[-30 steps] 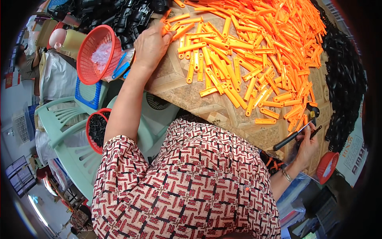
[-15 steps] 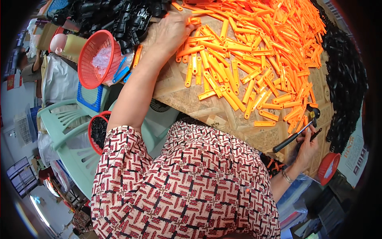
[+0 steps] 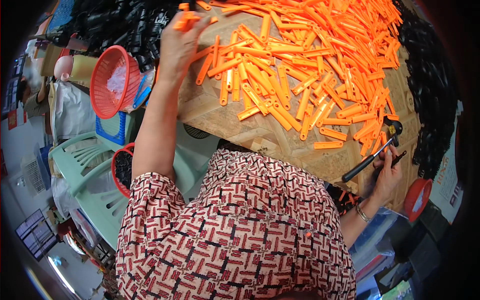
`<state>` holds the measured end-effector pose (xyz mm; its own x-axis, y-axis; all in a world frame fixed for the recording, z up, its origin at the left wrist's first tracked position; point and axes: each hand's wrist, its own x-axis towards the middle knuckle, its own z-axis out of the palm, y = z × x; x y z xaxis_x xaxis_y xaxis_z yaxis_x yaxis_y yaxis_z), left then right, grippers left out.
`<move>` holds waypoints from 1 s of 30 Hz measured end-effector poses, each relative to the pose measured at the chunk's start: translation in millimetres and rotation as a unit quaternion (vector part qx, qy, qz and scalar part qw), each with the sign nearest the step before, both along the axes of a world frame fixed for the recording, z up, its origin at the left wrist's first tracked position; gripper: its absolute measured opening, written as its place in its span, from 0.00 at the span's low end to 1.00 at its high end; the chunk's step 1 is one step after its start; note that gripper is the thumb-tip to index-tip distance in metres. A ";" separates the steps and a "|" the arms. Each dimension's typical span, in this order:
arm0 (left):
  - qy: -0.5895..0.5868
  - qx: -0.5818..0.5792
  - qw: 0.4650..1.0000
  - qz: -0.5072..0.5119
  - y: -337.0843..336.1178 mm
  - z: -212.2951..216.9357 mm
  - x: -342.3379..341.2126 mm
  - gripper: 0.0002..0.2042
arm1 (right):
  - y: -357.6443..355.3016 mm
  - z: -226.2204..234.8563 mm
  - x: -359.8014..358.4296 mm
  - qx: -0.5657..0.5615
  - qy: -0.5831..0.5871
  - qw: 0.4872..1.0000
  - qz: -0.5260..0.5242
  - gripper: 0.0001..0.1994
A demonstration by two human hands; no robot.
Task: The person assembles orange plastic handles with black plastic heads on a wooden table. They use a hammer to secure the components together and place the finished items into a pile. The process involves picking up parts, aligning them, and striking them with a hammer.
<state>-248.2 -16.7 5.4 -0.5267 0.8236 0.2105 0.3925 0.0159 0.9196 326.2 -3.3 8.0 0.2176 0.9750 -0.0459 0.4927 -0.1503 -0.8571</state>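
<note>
At the table's far left, my left hand (image 3: 176, 49) is closed around several orange plastic strips (image 3: 188, 21), beside a heap of black plastic parts (image 3: 117, 30). A big pile of similar orange strips (image 3: 300, 65), flat with holed ends, covers much of the tabletop. Near the right edge, my right hand (image 3: 387, 176) is closed on a slim dark part (image 3: 398, 158), mostly hidden by the fingers. Right beside those fingers is a small hammer (image 3: 364, 166) with a black grip and metal shaft; whether they touch it, I cannot tell.
More black parts (image 3: 432, 85) line the table's right side. A red basket (image 3: 116, 82) with clear plastic pieces stands left of the patterned tabletop (image 3: 220, 115). A red bowl (image 3: 418, 200) sits at the right corner. Pale green chairs (image 3: 92, 175) stand at left.
My left hand has moved left from the orange pile toward the black heap, carrying orange strips. My right hand has hardly moved.
</note>
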 end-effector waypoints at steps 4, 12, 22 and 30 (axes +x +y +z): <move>0.020 -0.077 0.995 -0.057 -32.3 26.8 53.5 0.08 | -2.0 -0.6 -1.6 0.015 -0.012 1.000 -0.004 0.14; 0.389 0.054 0.883 -0.257 -67.9 -9.2 123.4 0.19 | -3.5 3.6 -9.6 0.027 -0.038 0.999 -0.002 0.13; 0.143 0.055 0.988 -0.020 -31.4 -13.4 36.2 0.17 | -9.0 -3.4 -11.7 0.034 0.001 0.999 0.008 0.13; 0.436 0.043 0.872 -0.216 -18.9 0.0 61.7 0.20 | -7.7 -0.7 -3.9 0.047 -0.025 0.998 0.021 0.13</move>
